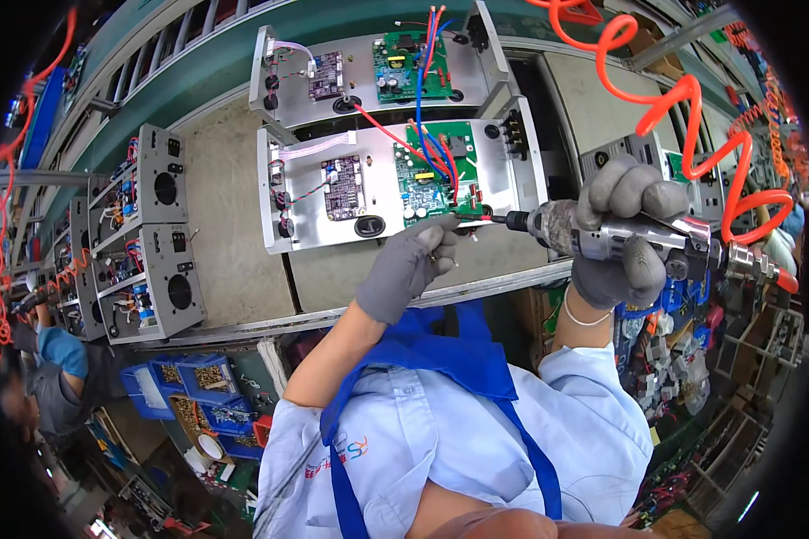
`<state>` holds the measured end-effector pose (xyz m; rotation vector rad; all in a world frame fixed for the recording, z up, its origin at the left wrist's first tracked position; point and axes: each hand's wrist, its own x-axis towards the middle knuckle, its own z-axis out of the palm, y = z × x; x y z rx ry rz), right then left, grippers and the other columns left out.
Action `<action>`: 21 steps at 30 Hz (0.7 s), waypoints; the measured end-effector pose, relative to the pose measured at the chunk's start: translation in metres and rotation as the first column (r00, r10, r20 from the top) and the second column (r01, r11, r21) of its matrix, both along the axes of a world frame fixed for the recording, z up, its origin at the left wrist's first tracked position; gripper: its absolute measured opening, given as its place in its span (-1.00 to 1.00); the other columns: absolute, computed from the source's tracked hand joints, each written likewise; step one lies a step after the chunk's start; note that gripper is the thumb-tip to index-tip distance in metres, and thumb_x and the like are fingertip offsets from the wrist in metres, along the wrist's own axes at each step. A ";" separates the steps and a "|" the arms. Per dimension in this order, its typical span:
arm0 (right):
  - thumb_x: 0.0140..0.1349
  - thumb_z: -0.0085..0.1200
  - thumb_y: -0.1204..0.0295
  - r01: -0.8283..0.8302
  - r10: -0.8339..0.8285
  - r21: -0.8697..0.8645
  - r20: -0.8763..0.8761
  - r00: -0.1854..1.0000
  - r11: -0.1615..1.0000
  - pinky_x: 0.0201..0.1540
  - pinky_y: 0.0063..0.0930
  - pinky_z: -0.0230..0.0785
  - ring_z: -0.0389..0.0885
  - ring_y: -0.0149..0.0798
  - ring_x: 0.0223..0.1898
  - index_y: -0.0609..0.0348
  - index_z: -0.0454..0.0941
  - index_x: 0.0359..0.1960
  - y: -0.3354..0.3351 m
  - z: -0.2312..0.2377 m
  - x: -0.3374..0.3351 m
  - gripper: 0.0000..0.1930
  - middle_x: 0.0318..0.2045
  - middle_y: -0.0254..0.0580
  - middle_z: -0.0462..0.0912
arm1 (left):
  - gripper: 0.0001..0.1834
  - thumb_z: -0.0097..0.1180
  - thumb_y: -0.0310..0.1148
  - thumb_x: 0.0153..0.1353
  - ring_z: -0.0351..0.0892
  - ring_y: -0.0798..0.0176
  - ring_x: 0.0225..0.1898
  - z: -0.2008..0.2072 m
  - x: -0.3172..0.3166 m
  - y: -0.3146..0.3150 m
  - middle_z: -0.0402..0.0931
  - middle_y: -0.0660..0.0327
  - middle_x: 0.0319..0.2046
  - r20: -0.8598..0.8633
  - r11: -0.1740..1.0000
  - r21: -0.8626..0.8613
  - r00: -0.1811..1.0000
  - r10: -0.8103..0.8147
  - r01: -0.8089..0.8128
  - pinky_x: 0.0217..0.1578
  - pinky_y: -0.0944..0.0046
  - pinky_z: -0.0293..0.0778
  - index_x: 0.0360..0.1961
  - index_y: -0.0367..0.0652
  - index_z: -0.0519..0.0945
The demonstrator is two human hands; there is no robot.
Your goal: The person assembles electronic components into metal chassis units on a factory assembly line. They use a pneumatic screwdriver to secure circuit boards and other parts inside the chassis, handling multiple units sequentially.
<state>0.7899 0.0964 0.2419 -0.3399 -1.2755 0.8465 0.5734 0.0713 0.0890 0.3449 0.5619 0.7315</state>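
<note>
In a grey glove, my right hand (pixel 634 238) is wrapped round a metal air screwdriver (pixel 562 226), held level with its bit pointing left. My left hand (pixel 406 269), also gloved, has its fingers closed at the tip of the bit; whatever they hold there is too small to make out. Both are over the front edge of the nearer open metal chassis (pixel 319 229). A green circuit board (pixel 413 198) and a smaller purple board (pixel 344 187) lie in that chassis. Red and blue wires (pixel 436 162) rise from the green board.
A second open chassis (pixel 288 108) stands just behind. Grey metal units with fans (pixel 164 260) line the bench (pixel 234 171) at left. A coiled orange air hose (pixel 688 99) hangs at right. Blue bins of screws (pixel 208 377) sit below the bench edge, and a co-worker (pixel 58 377) is far left.
</note>
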 end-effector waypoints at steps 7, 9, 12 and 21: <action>-0.03 0.04 0.38 0.051 -0.051 -0.005 -0.108 0.993 0.999 -0.59 -0.55 0.23 0.21 -0.31 -0.48 0.17 0.38 -0.01 -0.017 -0.005 -0.003 -0.53 -0.51 -0.23 0.24 | -0.60 0.03 -0.34 0.30 0.38 0.44 -0.32 0.031 0.007 0.002 0.40 0.24 -0.25 -0.065 0.991 -0.106 0.995 0.075 -0.081 -0.45 0.53 0.37 0.10 -0.29 0.34; -0.01 0.05 0.38 0.044 -0.056 -0.077 -0.158 0.986 0.996 -0.58 -0.50 0.27 0.26 -0.29 -0.48 0.16 0.39 -0.01 -0.019 -0.003 -0.013 -0.55 -0.49 -0.19 0.30 | -0.74 0.02 -0.29 0.32 0.32 0.48 -0.44 0.009 0.006 0.005 0.36 0.32 -0.36 0.031 0.963 -0.251 0.994 0.105 -0.094 -0.55 0.57 0.28 -0.07 -0.22 0.42; -0.01 0.07 0.39 0.025 -0.047 -0.115 -0.193 0.980 0.993 -0.55 -0.46 0.31 0.33 -0.26 -0.49 0.14 0.40 -0.02 -0.018 -0.006 -0.009 -0.56 -0.47 -0.15 0.37 | -0.74 0.07 -0.26 0.29 0.21 0.51 -0.53 -0.008 0.004 0.015 0.25 0.39 -0.48 0.367 0.936 -0.349 0.926 0.085 0.052 -0.61 0.57 0.23 -0.12 -0.19 0.41; 0.01 0.05 0.36 0.108 -0.133 -0.121 -0.219 0.967 0.987 -0.51 -0.49 0.27 0.29 -0.26 -0.46 0.14 0.40 0.03 -0.019 0.001 -0.001 -0.53 -0.45 -0.18 0.35 | -0.66 0.06 -0.06 0.28 0.12 0.52 -0.56 0.037 0.025 0.017 0.22 0.39 -0.53 -0.079 0.966 -0.251 0.996 0.048 -0.066 -0.67 0.60 0.12 -0.27 -0.13 0.38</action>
